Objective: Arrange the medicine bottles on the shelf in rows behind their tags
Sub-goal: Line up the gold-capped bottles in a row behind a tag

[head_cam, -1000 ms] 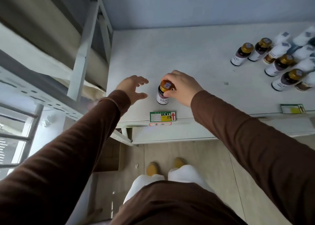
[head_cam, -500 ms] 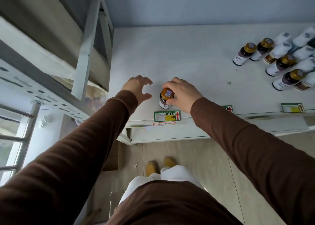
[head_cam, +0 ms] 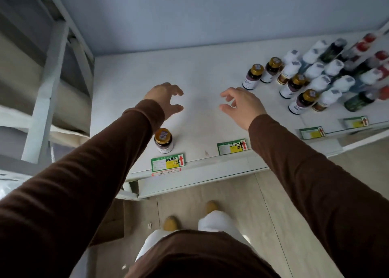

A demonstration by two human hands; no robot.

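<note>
Left hand point(head_cam: 163, 97): I hold it over the shelf point(head_cam: 136, 71), fingers spread, empty.
Placed bottle point(head_cam: 163, 140): upright just behind the leftmost tag point(head_cam: 168, 162).
Right hand point(head_cam: 244, 106): fingers loosely apart, touching nothing.
Remaining bottles point(head_cam: 299, 86): clustered far right.

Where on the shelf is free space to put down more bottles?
The shelf is bare behind the lone bottle, and behind the second tag, up to the wall. Both hands hover there, empty. The right end is crowded with bottles.
</note>
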